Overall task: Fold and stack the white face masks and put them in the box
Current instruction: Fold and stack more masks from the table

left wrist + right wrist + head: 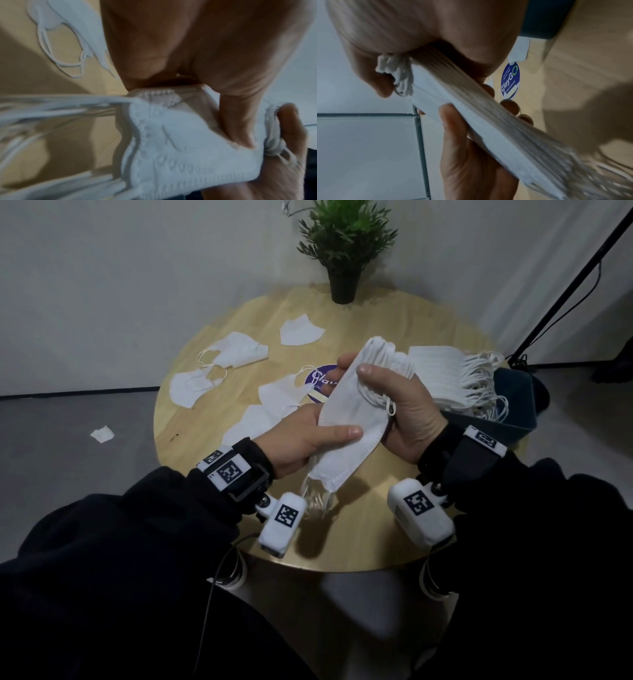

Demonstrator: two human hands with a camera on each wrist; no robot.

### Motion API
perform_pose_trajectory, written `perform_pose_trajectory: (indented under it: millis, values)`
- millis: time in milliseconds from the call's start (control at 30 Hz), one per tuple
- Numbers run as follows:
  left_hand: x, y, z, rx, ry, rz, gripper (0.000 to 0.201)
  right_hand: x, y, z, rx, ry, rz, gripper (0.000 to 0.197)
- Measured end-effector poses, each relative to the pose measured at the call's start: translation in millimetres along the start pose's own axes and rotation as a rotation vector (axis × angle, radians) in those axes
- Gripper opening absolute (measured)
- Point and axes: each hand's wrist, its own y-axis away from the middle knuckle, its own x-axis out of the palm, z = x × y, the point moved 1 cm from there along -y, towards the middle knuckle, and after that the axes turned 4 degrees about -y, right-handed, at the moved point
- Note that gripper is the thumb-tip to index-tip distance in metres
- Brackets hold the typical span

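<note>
The round wooden table [383, 539] shows bare surface along its near rim. The blue box [513, 405] overhangs the right edge and holds a pile of folded masks [442, 371]. Loose masks [239, 350] lie left of centre. Left hand [301, 440] and right hand [407, 412], close together, both clamp a stack of folded white masks [352, 426] above the table, ear loops trailing.

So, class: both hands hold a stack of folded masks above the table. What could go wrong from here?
1. The stack of folded masks is thick and held only between the left hand and right hand; layers might slide and fan out.
2. Its dangling ear loops could snag the left wrist camera.
3. The box already holds a tall pile of masks; adding more may topple it.
</note>
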Motion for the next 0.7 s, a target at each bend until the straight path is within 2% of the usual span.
perform_pose_trajectory:
  millis: [167, 267, 367, 467, 567, 700]
  values:
    - [5, -1, 0, -0.036, 0.147, 0.004, 0.031, 3, 0, -1, 0.042, -0.055, 0.005, 0.028]
    - [5, -2, 5, -0.084, 0.116, -0.025, 0.034, -3, -5, -3, -0.002, -0.099, -0.15, 0.022]
    - [6, 1, 13, -0.165, 0.111, 0.039, 0.028, -22, -18, 9, -0.047, -0.263, -0.357, 0.02]
    - [1, 4, 20, -0.218, 0.203, 0.004, 0.029, -44, -25, 32, -0.098, -0.37, -0.444, 0.009]
    - [-10, 5, 22, -0.149, 0.439, -0.084, 0.018, -59, -22, 42, -0.092, -0.37, -0.447, 0.012]
    - [-24, 9, 8, -0.009, 0.659, -0.175, 0.023, -76, -23, 49, -0.109, -0.409, -0.538, 0.023]
